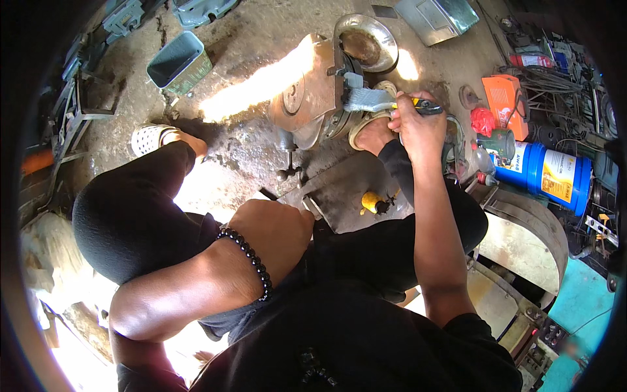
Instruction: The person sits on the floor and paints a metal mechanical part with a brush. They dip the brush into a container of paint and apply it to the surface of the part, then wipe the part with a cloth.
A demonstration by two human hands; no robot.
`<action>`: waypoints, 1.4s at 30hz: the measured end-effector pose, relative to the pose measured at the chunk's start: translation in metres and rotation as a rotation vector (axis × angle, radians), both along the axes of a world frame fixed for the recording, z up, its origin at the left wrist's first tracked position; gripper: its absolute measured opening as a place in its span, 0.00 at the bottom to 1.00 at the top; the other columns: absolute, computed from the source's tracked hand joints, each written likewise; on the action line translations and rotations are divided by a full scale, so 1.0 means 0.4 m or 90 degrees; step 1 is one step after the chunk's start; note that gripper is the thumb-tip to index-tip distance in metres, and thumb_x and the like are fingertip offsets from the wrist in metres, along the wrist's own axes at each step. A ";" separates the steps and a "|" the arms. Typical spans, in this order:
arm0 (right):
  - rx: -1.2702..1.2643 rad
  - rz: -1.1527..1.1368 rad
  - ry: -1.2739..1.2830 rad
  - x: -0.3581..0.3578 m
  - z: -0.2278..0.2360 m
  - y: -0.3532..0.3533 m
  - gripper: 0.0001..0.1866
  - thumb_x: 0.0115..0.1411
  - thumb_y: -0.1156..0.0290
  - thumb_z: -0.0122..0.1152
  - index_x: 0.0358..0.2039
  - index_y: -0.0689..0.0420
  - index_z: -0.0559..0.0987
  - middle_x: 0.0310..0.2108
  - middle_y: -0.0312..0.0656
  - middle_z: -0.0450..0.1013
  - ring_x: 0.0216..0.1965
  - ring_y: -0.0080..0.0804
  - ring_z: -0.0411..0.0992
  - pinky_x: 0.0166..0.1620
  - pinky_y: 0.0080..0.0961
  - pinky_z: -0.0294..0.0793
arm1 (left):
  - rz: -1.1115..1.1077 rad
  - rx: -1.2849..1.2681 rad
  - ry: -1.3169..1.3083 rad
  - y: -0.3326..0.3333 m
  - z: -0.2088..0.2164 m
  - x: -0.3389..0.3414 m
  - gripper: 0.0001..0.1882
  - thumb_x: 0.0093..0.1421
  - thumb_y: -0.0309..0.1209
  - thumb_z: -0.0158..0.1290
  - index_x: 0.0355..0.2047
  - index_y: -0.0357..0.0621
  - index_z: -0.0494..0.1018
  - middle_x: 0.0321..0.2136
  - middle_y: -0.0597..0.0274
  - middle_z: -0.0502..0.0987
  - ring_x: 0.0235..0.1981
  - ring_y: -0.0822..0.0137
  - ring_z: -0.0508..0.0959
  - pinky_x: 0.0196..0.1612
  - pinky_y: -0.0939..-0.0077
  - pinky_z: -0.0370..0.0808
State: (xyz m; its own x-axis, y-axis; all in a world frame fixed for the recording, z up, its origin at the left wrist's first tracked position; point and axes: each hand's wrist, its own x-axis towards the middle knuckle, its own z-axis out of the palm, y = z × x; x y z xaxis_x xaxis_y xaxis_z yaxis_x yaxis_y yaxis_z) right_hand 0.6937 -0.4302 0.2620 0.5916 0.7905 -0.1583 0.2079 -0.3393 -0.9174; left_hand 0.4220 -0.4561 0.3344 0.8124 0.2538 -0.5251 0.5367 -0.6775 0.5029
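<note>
My right hand (421, 127) is closed around a hand tool with a yellow and black handle (426, 106). The tool points left, toward a light grey block (369, 99) on a rusty brown machine part (297, 91) with a round face; whether it touches the block I cannot tell. A screw with a cross handle (289, 173) hangs below that part. My left hand (274, 228), with a black bead bracelet at its wrist, is curled over my lap beside a small metal piece (312, 208). Its fingertips are hidden, and so is anything in them.
A yellow and black object (373, 202) lies on the floor between my legs. Beyond the machine part is a round metal pan (367, 42); farther left stands a green bin (179, 62). Blue buckets (552, 173), an orange case (504, 108) and cables crowd the right side.
</note>
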 end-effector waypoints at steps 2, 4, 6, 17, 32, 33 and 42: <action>0.014 -0.001 0.028 -0.007 -0.002 0.012 0.07 0.59 0.75 0.66 0.30 0.62 0.76 0.19 0.39 0.74 0.15 0.22 0.71 0.20 0.20 0.70 | 0.001 -0.008 0.003 0.003 0.001 0.003 0.08 0.58 0.26 0.51 0.36 0.39 0.78 0.28 0.54 0.82 0.33 0.58 0.85 0.34 0.66 0.80; 0.038 0.034 0.066 -0.014 0.000 0.014 0.07 0.59 0.74 0.65 0.30 0.62 0.77 0.19 0.39 0.74 0.15 0.22 0.71 0.20 0.20 0.70 | 0.000 -0.014 -0.002 0.006 0.005 0.008 0.08 0.58 0.26 0.51 0.36 0.39 0.78 0.27 0.54 0.82 0.33 0.57 0.85 0.34 0.65 0.80; 0.009 0.014 0.024 -0.014 0.010 0.005 0.06 0.60 0.74 0.65 0.31 0.62 0.77 0.19 0.39 0.74 0.16 0.22 0.71 0.20 0.20 0.70 | -0.010 -0.032 -0.003 0.011 0.008 0.011 0.08 0.58 0.26 0.51 0.35 0.39 0.78 0.27 0.53 0.82 0.32 0.57 0.85 0.33 0.65 0.80; 0.084 -0.041 -0.060 0.089 0.075 -0.009 0.08 0.62 0.70 0.63 0.33 0.61 0.76 0.19 0.38 0.73 0.16 0.20 0.68 0.21 0.19 0.68 | -0.016 -0.026 -0.001 0.019 0.007 0.024 0.08 0.58 0.26 0.51 0.35 0.38 0.78 0.27 0.53 0.82 0.32 0.56 0.85 0.33 0.64 0.80; 0.065 0.140 -0.049 0.134 0.049 0.171 0.09 0.62 0.68 0.65 0.35 0.61 0.77 0.21 0.38 0.74 0.19 0.20 0.70 0.24 0.18 0.69 | -0.001 -0.060 0.040 0.079 -0.006 0.053 0.08 0.63 0.30 0.50 0.37 0.39 0.75 0.26 0.54 0.81 0.30 0.57 0.84 0.32 0.65 0.79; 0.061 0.151 -0.045 0.132 0.041 0.176 0.08 0.62 0.68 0.65 0.34 0.60 0.78 0.21 0.37 0.75 0.19 0.19 0.70 0.23 0.17 0.69 | 0.002 -0.062 0.036 0.084 -0.006 0.056 0.08 0.63 0.31 0.49 0.37 0.39 0.74 0.25 0.54 0.80 0.29 0.57 0.83 0.32 0.65 0.79; -0.037 0.355 -0.248 0.198 0.119 0.223 0.06 0.61 0.70 0.63 0.34 0.58 0.78 0.25 0.33 0.74 0.26 0.16 0.70 0.32 0.17 0.70 | 0.029 -0.085 0.001 0.167 0.005 0.092 0.05 0.61 0.30 0.50 0.33 0.43 0.73 0.22 0.58 0.78 0.24 0.60 0.81 0.26 0.66 0.77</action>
State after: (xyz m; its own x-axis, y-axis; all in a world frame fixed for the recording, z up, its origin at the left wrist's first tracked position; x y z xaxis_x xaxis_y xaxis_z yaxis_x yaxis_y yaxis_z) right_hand 0.7728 -0.3412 0.3094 0.1203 0.9904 -0.0681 0.6778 -0.1321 -0.7233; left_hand 0.4586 -0.3893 0.3364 0.8004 0.2187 -0.5582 0.5668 -0.5792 0.5859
